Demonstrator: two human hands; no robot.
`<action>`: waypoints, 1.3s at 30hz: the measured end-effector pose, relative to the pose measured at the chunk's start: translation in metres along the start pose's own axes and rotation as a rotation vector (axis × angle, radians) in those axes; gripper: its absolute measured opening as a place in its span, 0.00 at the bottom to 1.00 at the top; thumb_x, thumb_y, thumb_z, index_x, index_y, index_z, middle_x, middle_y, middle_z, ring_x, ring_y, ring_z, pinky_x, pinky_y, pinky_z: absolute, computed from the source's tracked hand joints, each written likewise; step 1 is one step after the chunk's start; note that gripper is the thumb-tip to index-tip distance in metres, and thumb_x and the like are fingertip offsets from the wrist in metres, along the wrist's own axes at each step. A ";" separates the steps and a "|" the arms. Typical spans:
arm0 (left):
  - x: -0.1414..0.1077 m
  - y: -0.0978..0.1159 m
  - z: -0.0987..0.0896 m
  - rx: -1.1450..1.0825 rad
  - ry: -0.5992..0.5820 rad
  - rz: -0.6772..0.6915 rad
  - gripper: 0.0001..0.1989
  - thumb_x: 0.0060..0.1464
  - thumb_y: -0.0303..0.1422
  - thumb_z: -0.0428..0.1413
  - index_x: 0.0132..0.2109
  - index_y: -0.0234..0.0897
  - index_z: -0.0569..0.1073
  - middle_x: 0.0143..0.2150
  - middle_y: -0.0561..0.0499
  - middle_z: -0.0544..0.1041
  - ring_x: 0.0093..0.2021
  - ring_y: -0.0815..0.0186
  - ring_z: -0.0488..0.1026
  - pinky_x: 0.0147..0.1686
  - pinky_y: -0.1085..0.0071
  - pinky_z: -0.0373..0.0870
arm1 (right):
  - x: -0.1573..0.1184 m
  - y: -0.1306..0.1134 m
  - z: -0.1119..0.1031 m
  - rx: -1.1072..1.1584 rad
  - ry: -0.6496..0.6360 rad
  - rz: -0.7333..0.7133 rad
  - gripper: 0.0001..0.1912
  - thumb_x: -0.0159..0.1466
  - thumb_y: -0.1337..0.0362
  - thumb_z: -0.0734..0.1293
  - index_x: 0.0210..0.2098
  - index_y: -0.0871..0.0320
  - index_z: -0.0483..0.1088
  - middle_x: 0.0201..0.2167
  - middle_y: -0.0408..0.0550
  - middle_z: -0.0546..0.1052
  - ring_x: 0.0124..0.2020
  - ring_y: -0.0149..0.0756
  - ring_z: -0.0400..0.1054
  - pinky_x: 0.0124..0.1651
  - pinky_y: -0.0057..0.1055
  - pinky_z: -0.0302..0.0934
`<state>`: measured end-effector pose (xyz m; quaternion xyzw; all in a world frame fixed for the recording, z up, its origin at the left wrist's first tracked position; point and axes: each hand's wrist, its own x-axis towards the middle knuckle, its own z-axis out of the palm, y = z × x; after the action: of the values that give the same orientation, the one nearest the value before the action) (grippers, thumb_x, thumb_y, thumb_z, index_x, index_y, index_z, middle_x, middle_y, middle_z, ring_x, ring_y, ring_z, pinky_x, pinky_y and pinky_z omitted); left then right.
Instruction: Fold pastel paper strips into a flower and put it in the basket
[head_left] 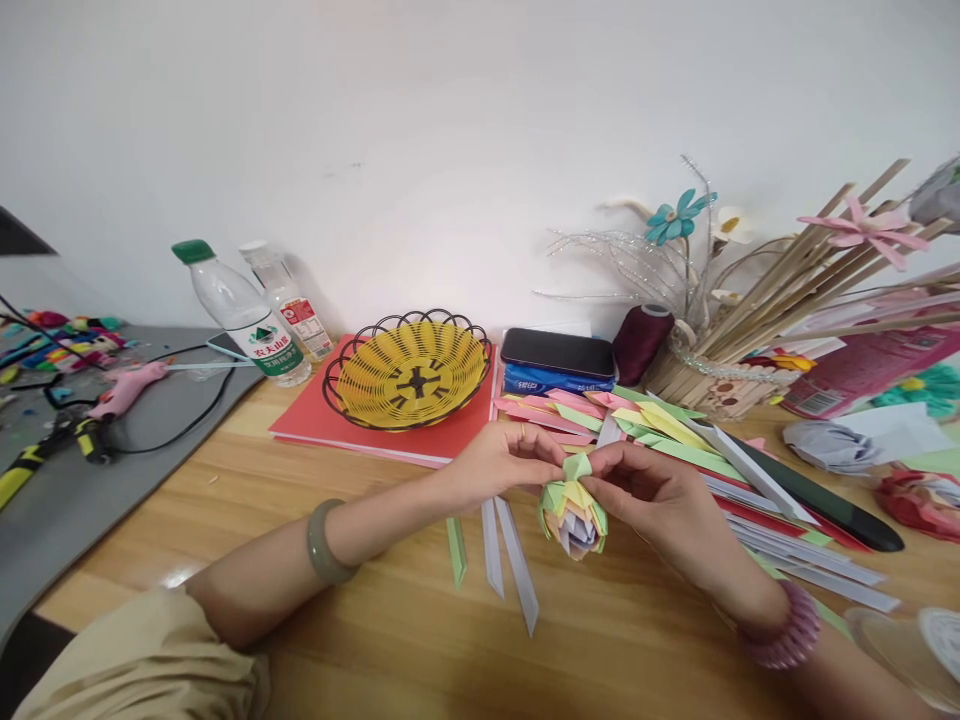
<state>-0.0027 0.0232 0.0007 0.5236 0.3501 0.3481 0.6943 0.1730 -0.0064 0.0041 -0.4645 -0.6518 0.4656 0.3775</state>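
Note:
Between my two hands hangs a folded-paper flower with green, yellow, peach and lilac layers. A small light green folded piece stands at its top. My left hand, a bangle on its wrist, pinches this green piece from the left. From the right, my right hand, with a purple bracelet, pinches it with thumb and forefinger. Below my left hand lie lilac paper strips and a green strip on the wooden table. Colored folded strips are heaped just behind my right hand.
A yellow woven basket sits on red paper. Behind stand two bottles, a phone on a blue pack, and a maroon thread spool. A pink glue gun is left; a stick-filled holder is right.

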 end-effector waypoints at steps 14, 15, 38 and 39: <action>0.000 -0.001 0.001 0.121 0.036 0.021 0.04 0.37 0.25 0.59 0.26 0.30 0.72 0.23 0.53 0.73 0.24 0.74 0.68 0.29 0.75 0.66 | 0.000 0.003 -0.002 -0.076 -0.055 -0.019 0.11 0.56 0.56 0.64 0.27 0.58 0.67 0.24 0.43 0.69 0.26 0.30 0.61 0.28 0.26 0.58; 0.000 -0.001 0.001 0.129 0.037 0.021 0.04 0.37 0.25 0.59 0.26 0.30 0.72 0.23 0.53 0.73 0.24 0.74 0.68 0.29 0.75 0.65 | 0.000 0.003 -0.002 -0.086 -0.052 -0.023 0.11 0.57 0.56 0.64 0.26 0.58 0.66 0.24 0.43 0.69 0.25 0.29 0.61 0.27 0.25 0.57; -0.001 0.001 0.001 0.210 -0.016 -0.014 0.05 0.37 0.26 0.58 0.27 0.31 0.72 0.23 0.55 0.70 0.24 0.76 0.65 0.26 0.77 0.62 | -0.003 0.001 -0.003 -0.261 -0.052 -0.137 0.09 0.60 0.58 0.61 0.27 0.57 0.66 0.24 0.43 0.69 0.26 0.29 0.62 0.27 0.25 0.57; -0.001 0.001 0.001 0.215 -0.015 -0.015 0.05 0.37 0.26 0.58 0.27 0.31 0.72 0.23 0.55 0.70 0.24 0.76 0.64 0.27 0.77 0.62 | -0.003 0.000 -0.002 -0.304 -0.038 -0.168 0.09 0.60 0.59 0.61 0.28 0.57 0.66 0.24 0.43 0.70 0.26 0.29 0.62 0.27 0.25 0.57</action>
<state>-0.0025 0.0224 0.0015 0.5948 0.3844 0.2995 0.6394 0.1761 -0.0091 0.0040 -0.4513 -0.7584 0.3370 0.3281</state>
